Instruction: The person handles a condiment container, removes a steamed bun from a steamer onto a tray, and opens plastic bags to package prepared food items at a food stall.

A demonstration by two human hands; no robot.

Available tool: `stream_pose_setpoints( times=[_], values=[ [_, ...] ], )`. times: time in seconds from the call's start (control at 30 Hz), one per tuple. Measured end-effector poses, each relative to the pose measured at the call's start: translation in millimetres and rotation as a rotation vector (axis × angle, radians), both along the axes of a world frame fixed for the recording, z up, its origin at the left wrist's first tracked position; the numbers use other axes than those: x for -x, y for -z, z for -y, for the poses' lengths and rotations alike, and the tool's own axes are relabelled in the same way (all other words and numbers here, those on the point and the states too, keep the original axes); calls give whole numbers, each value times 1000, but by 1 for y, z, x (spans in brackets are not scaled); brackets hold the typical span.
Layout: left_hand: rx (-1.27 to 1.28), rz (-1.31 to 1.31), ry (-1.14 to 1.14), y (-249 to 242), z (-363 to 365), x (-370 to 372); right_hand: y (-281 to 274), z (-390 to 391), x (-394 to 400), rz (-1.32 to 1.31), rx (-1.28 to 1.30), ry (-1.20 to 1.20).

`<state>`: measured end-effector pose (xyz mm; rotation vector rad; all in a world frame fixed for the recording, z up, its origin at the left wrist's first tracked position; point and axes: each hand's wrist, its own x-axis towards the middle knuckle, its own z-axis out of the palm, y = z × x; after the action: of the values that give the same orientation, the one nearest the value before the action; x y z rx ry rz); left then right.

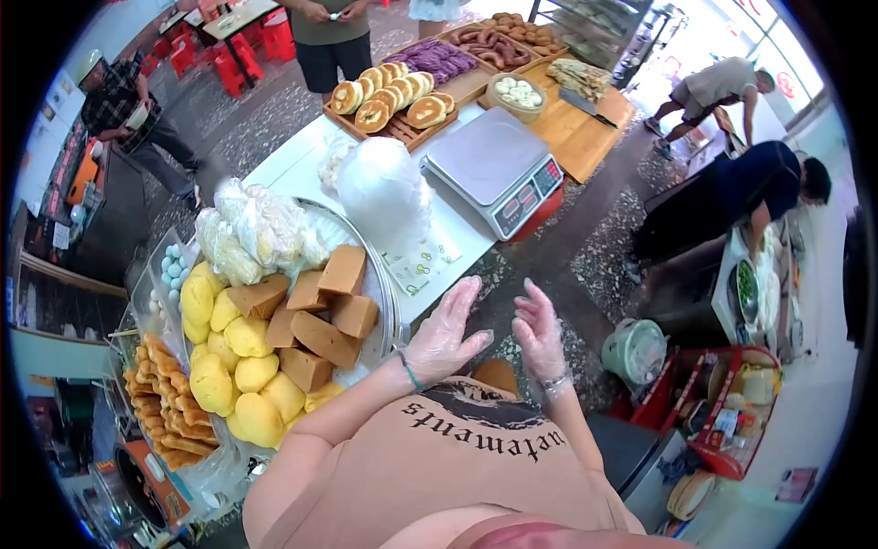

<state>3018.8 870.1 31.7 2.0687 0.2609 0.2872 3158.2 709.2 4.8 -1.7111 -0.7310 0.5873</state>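
My left hand (446,331), in a clear plastic glove, is raised in front of my chest with its fingers stretched out and nothing in it. Across from it, apart, my right hand (540,335) is gloved too, its fingers loosely bent and bare of any object. Nearest my left hand is a round tray (395,306) piled with brown cake blocks (326,337), yellow buns (247,375) and bagged buns (249,229). Past my hands, a digital scale (494,169) stands on the white table (283,169), beside a heap of clear plastic bags (382,188).
Fried dough sticks (169,403) and pale blue eggs (172,267) lie at left. Flat breads (393,96), purple rolls (430,62), sausages (489,46) and a knife (588,107) are farther back. A lidded bucket (634,352) and red crate (732,412) stand at right. Several people are nearby.
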Motion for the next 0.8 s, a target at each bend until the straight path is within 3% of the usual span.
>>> stream_pose_setpoints(
  times=[0.03, 0.17, 0.23, 0.27, 0.33, 0.43, 0.47, 0.57, 0.63, 0.7, 0.8],
  values=[
    [8, -14, -17, 2, -8, -7, 8, -12, -9, -147, -65, 0],
    [27, 21, -242, 18, -37, -21, 24, -68, -51, -21, -25, -238],
    [-355, 36, -495, 9, -48, -28, 30, -95, -85, 45, 10, -333],
    [-356, 20, -519, 8, -53, -33, 29, -111, -102, 85, -24, -361],
    [-527, 33, -779, 7, -57, -47, 32, -133, -137, 77, -79, -407],
    [-373, 152, -996, 21, -58, -86, 16, -159, -189, 27, -100, -527],
    [-339, 83, -1044, 14, -58, -102, 11, -162, -205, 36, -57, -569],
    [-352, 139, -1156, -4, -64, -149, 34, -172, -257, -104, -29, -668],
    [-421, 147, -1163, -15, -65, -176, 23, -177, -282, -59, 108, -727],
    [-491, 118, -1193, -22, -61, -201, 17, -188, -298, -411, 301, -835],
    [-591, 39, -1263, -13, -55, -210, 7, -208, -293, -619, 253, -1207]
  ],
)
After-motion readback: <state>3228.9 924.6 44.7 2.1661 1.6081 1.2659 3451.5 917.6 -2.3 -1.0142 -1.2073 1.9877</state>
